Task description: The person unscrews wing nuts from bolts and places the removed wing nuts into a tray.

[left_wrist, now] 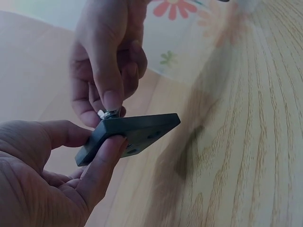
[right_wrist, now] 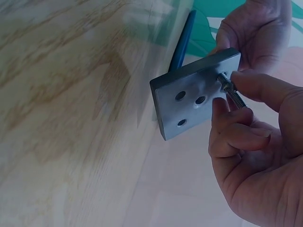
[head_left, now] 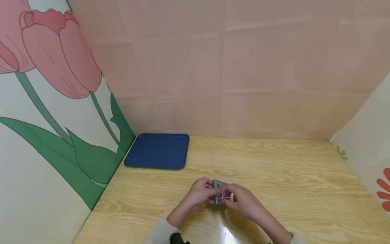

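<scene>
A thick grey metal plate (right_wrist: 189, 97) with several round holes is held up off the table. My left hand (head_left: 201, 192) grips its edge between thumb and fingers. A threaded bolt (right_wrist: 239, 99) stands out from a hole near one corner of the plate, with a small shiny nut (right_wrist: 227, 87) on its thread close to the plate's face. My right hand (head_left: 242, 200) pinches at this nut, fingertips on either side of it. In the left wrist view, the right thumb lies right over the nut (left_wrist: 110, 114), and the bolt is mostly hidden there.
A blue tray (head_left: 158, 151) lies at the back left of the wood-grain table (head_left: 274, 166). Behind the table hangs a pinkish sheet (head_left: 243, 67). Side panels printed with flowers stand at left and right.
</scene>
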Motion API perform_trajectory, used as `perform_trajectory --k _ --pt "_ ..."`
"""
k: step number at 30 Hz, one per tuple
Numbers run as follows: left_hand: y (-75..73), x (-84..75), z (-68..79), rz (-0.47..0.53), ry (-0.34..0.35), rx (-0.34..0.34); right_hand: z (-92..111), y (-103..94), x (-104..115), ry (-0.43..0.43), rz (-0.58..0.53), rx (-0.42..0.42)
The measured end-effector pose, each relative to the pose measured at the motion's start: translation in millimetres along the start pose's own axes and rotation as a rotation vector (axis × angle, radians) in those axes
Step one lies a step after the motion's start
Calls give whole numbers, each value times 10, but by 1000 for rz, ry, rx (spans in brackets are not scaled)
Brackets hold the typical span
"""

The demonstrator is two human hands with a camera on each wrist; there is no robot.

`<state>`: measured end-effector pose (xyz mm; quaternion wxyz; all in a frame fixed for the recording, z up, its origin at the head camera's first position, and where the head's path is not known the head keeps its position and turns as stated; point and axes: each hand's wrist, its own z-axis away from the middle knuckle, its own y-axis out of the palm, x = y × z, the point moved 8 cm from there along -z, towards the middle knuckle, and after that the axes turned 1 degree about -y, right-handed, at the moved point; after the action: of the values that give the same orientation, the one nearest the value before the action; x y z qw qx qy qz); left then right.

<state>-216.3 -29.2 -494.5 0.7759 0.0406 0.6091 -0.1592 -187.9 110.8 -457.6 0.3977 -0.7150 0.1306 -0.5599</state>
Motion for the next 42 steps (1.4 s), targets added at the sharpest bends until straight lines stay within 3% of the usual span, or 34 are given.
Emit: perform_trajectory --k 19,27,42 --pt "7 -17 11 -18 3 5 25 -20 56 -55 2 -49" --pt "2 -26 14 -2 -4 4 -4 -82 -15 45 13 -120" --pt "-1 -15 6 -4 9 -2 3 -19 -54 92 32 -30"
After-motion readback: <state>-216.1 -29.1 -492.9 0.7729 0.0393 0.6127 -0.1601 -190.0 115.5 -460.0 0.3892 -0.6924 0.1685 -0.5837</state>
